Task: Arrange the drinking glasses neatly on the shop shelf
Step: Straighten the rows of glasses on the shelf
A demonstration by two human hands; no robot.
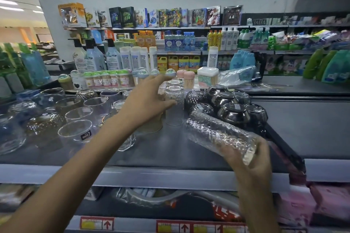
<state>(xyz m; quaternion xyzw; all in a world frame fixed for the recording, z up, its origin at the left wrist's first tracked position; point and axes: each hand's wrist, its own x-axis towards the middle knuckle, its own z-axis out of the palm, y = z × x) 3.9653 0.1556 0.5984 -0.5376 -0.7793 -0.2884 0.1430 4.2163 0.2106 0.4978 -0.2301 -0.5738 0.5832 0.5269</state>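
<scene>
Drinking glasses (pixel 174 106) stacked on the shelf (pixel 151 149): your left hand (pixel 145 104) cups them, fingers spread; your right hand (pixel 251 159) grips a tilted nested stack (pixel 217 132).

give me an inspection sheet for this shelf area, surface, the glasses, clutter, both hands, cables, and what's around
Surface: dark shop shelf, bare patch at front centre.
Job's things: clear drinking glasses stand loosely grouped at left; stacked textured glasses at centre; a tilted stack of textured glasses lifted at right.
Clutter: dark glass bowls at right; toothpick jars behind; crumpled plastic wrap.
Hands: left hand reaches for the centre stack, fingers spread; right hand grips the tilted stack.
Cables: nothing seen.
Surroundings: bottles of detergent and boxed toys on the back shelves.
</scene>
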